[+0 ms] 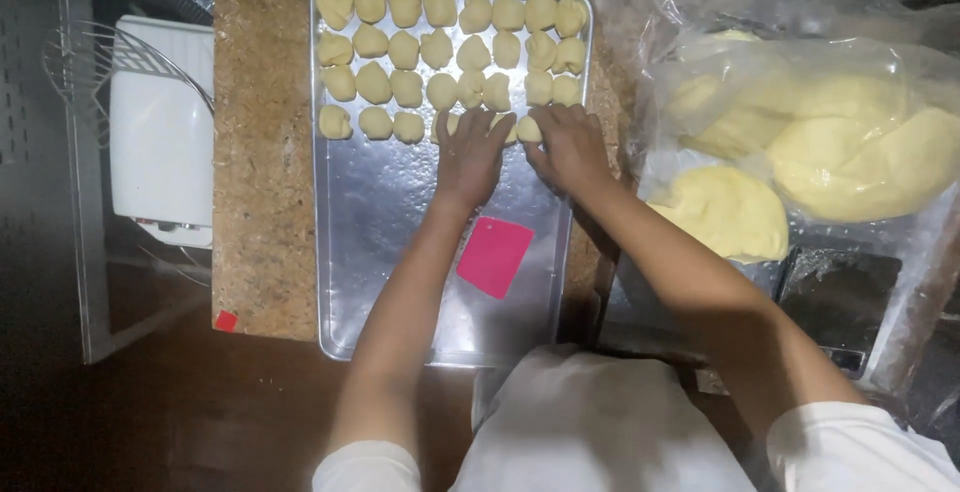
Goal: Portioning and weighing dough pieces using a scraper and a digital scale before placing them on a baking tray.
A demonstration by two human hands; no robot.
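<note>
Dough pieces (405, 57), small, pale yellow and roughly shaped, lay in rows across the far part of a shiny metal tray (380, 252) that rested on a speckled stone bench (262, 172). Both hands were at the near, unfinished row. The left hand (470, 157) lay palm-down with its fingers (478, 124) spread wide over a piece at that row, covering most of it. The right hand (572, 147) sat just beside it, its fingers curled down onto another dough piece (528, 130) at the row's right end; whether they pinched it or only pressed on it could not be told. The nearer half of the tray was bare metal except for a flat pink scraper (494, 256), which lay under the left forearm, well apart from the dough. To the right of the tray, big lumps of the same yellow dough (850, 157) sat on and under clear plastic sheeting (700, 12). A white appliance (160, 132) stood off to the left of the bench.
</note>
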